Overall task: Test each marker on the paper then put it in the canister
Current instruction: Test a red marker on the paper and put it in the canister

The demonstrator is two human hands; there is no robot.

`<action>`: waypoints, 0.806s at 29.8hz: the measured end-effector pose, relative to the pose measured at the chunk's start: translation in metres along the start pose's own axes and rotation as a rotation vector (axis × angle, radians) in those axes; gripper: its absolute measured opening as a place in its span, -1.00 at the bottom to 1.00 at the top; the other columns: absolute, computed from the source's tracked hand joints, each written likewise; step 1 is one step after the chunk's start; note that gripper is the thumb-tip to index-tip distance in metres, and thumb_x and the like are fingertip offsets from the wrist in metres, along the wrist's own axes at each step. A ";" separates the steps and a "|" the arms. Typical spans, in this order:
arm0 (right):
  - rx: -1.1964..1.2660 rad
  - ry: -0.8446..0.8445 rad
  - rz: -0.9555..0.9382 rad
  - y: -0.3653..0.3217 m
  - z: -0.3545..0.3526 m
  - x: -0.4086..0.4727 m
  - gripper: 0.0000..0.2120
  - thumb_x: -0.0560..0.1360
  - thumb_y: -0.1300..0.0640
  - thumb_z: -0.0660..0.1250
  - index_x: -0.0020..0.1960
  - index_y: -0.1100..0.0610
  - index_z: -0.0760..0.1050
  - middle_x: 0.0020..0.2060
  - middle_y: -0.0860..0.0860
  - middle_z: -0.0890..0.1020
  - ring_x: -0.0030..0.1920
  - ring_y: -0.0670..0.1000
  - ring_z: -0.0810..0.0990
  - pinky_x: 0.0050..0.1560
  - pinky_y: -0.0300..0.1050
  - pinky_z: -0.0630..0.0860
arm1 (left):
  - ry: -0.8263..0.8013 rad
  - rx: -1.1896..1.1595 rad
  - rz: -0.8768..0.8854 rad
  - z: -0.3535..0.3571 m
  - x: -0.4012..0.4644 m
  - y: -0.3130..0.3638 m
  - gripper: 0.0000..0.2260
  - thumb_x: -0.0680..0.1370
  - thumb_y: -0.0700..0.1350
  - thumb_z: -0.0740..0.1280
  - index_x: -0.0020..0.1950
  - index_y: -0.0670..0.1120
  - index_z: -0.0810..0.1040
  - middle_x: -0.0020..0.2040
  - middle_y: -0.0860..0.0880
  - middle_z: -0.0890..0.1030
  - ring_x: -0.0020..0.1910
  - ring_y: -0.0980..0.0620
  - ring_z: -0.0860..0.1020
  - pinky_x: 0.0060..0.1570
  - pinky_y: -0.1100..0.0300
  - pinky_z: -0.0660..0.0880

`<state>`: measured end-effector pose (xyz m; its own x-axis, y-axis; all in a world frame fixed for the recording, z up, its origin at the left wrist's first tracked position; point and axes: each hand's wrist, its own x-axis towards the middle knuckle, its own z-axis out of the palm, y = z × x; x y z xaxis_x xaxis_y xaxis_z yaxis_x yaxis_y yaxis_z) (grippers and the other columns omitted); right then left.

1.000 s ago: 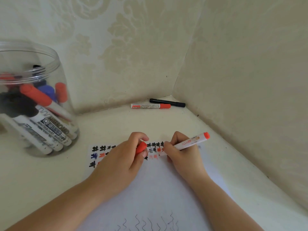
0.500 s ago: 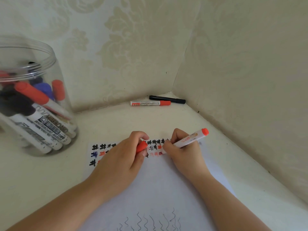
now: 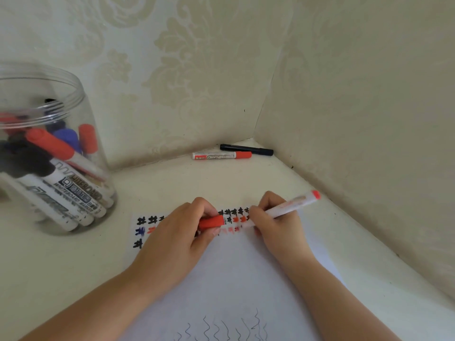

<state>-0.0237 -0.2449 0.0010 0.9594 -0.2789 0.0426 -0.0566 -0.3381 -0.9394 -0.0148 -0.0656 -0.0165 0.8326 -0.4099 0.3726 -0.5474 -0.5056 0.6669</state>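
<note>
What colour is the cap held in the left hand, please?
Red cap, gripped by the left hand; head view.

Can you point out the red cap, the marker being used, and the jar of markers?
red cap (image 3: 211, 222), head view, on its side, held by the left hand.
marker (image 3: 286, 207), head view, mid-barrel, held by the right hand.
jar (image 3: 49, 77), head view, clear rim.

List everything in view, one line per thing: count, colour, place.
canister: one, clear, far left, open top, holding a pile of markers with red, blue and black caps.
paper: one, white, centre, with black, red and blue test marks along its top and squiggles near the bottom.
loose markers: two, by the far wall; one white with red cap, one black.
marker: one, white with red end, in the right hand.
cap: one, red, in the left hand.
left hand: holds the cap.
right hand: holds the marker.
</note>
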 end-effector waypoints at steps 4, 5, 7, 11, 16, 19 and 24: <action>0.315 0.059 0.050 -0.009 -0.010 -0.004 -0.76 0.43 0.24 0.37 -0.34 0.12 0.36 -0.49 0.08 0.53 -0.47 0.01 0.34 -0.46 -0.21 0.26 | 0.023 0.055 0.054 -0.002 0.003 -0.001 -0.88 0.47 0.10 0.25 -0.04 0.14 0.39 -0.12 0.27 0.46 -0.06 0.24 0.42 -0.07 0.42 0.34; 0.344 0.020 0.047 -0.012 -0.011 -0.006 -0.75 0.41 0.23 0.41 -0.35 0.14 0.37 -0.49 0.10 0.53 -0.51 -0.01 0.34 -0.48 -0.23 0.27 | 0.030 0.063 0.071 -0.003 0.003 -0.001 -0.88 0.46 0.09 0.26 -0.05 0.13 0.40 -0.12 0.28 0.45 -0.07 0.25 0.42 -0.07 0.42 0.34; 0.384 -0.107 0.047 -0.018 -0.012 -0.013 -0.72 0.35 0.20 0.48 -0.38 0.14 0.39 -0.58 0.03 0.48 -0.57 -0.07 0.31 -0.54 -0.29 0.25 | 0.047 0.057 0.071 -0.004 0.004 -0.001 -0.84 0.45 -0.05 0.37 -0.06 0.12 0.42 -0.13 0.27 0.46 -0.09 0.26 0.42 -0.07 0.44 0.33; 0.482 -0.270 0.028 -0.022 -0.010 -0.021 -0.86 0.30 0.22 0.41 -0.36 0.13 0.46 -0.59 -0.07 0.43 -0.57 -0.10 0.30 -0.53 -0.30 0.23 | 0.074 0.056 0.069 -0.006 0.003 0.000 -0.74 0.41 -0.17 0.43 -0.09 0.13 0.42 -0.15 0.28 0.48 -0.11 0.28 0.43 -0.10 0.47 0.32; 0.517 -0.265 0.027 -0.022 -0.009 -0.022 -0.86 0.30 0.23 0.40 -0.37 0.12 0.45 -0.60 -0.08 0.41 -0.55 -0.10 0.29 -0.52 -0.30 0.23 | 0.094 0.050 0.090 -0.006 0.003 -0.001 -0.80 0.42 -0.11 0.42 -0.10 0.12 0.44 -0.17 0.28 0.48 -0.13 0.26 0.45 -0.13 0.45 0.34; 0.489 -0.276 0.022 -0.020 -0.008 -0.022 -0.87 0.29 0.24 0.40 -0.34 0.15 0.45 -0.59 -0.09 0.44 -0.55 -0.13 0.34 -0.51 -0.31 0.24 | 0.084 0.031 0.114 -0.007 0.003 0.001 -0.90 0.43 0.06 0.31 -0.10 0.14 0.42 -0.16 0.27 0.48 -0.14 0.28 0.45 -0.15 0.46 0.34; 0.484 -0.324 -0.001 -0.018 -0.008 -0.023 -0.90 0.30 0.24 0.43 -0.29 0.18 0.50 -0.51 -0.01 0.54 -0.49 -0.08 0.44 -0.50 -0.27 0.33 | 0.074 0.044 0.134 -0.008 0.003 0.003 -0.87 0.44 0.13 0.22 -0.06 0.15 0.44 -0.15 0.28 0.50 -0.13 0.32 0.44 -0.13 0.52 0.32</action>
<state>-0.0470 -0.2397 0.0200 0.9993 0.0363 0.0092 0.0043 0.1319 -0.9913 -0.0127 -0.0619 -0.0081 0.7549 -0.4195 0.5041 -0.6558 -0.4834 0.5799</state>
